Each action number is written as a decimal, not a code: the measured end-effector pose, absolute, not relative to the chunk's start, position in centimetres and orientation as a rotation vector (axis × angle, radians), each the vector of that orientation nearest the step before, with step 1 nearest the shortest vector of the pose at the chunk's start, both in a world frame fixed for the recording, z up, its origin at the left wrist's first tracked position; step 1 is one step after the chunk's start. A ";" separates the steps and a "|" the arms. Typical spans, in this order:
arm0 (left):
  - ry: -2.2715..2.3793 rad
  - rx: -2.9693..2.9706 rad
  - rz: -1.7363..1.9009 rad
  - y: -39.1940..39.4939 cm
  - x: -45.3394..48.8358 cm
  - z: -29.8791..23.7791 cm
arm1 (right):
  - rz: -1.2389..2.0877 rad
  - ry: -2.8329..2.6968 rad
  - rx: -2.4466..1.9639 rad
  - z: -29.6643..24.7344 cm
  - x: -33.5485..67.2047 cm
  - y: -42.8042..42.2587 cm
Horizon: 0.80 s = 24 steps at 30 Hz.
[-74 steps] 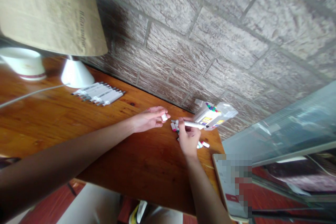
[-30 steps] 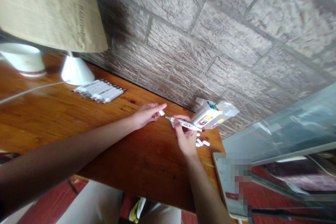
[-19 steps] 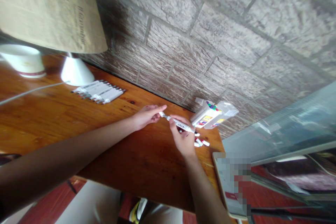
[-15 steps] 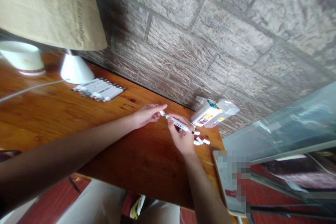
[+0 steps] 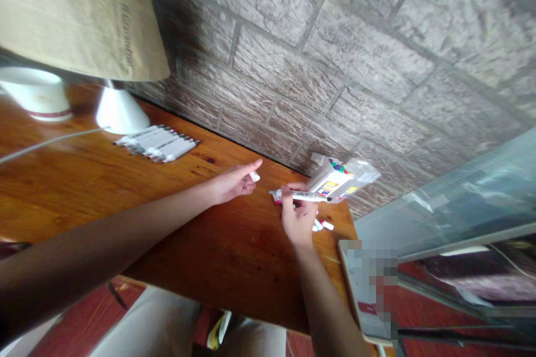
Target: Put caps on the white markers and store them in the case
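My left hand [image 5: 233, 184] is closed on a small white marker cap [image 5: 254, 177], with the thumb stretched along it. A white marker [image 5: 310, 196] lies across the fingers of my right hand [image 5: 298, 217], pinched near its left end. Its uncapped grey end points toward my left hand, and its dark end points right. Another small white piece with pink-red on it [image 5: 277, 198] shows by the right fingertips; whether it is held or lies on the table I cannot tell. Several loose caps [image 5: 323, 225] lie on the table just right of this hand, partly hidden by it.
A clear plastic marker case [image 5: 335, 178] with several coloured markers stands by the stone wall [image 5: 285, 56]. Left of my hands lies a row of white markers [image 5: 159, 143], beside a lamp [image 5: 121, 111] and a paper cup [image 5: 42, 95]. The table's [image 5: 209, 256] front edge is above my legs.
The cap and the marker have come apart. My right hand has moved a little right with the marker, which is now nearly level. My left hand has stayed almost in place.
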State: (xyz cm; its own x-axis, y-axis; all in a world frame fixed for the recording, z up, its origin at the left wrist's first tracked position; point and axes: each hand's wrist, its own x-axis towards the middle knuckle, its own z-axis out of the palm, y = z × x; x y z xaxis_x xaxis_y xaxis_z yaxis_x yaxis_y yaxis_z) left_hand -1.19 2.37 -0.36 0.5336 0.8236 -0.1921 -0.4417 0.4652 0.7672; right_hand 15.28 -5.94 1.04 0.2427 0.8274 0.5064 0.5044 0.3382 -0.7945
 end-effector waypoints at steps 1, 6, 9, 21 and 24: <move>0.609 0.718 0.832 2.3 -1.1 -0.3 | 0.345 -1.426 -1.318 0.9 15.3 -5.9; 0.582 0.724 0.810 2.2 -1.2 -0.1 | 0.302 -1.431 -1.329 0.6 15.4 -5.8; 0.551 0.744 0.796 2.1 -1.4 0.0 | 0.315 -1.404 -1.307 0.7 15.4 -5.8; 0.475 0.760 0.753 2.1 -1.5 -0.3 | 0.392 -0.973 -1.272 2.0 16.1 -4.8; 0.454 0.718 0.742 2.1 -1.4 -0.4 | 0.418 -0.978 -1.270 1.9 16.1 -4.8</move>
State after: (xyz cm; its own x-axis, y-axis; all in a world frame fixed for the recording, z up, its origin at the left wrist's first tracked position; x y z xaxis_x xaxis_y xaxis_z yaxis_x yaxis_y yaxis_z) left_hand -1.41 2.10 -0.40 0.6601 0.7408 -0.1246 -0.4476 0.5211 0.7267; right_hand 16.06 -4.76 1.95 0.5524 0.7428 0.3783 0.2399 0.2929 -0.9255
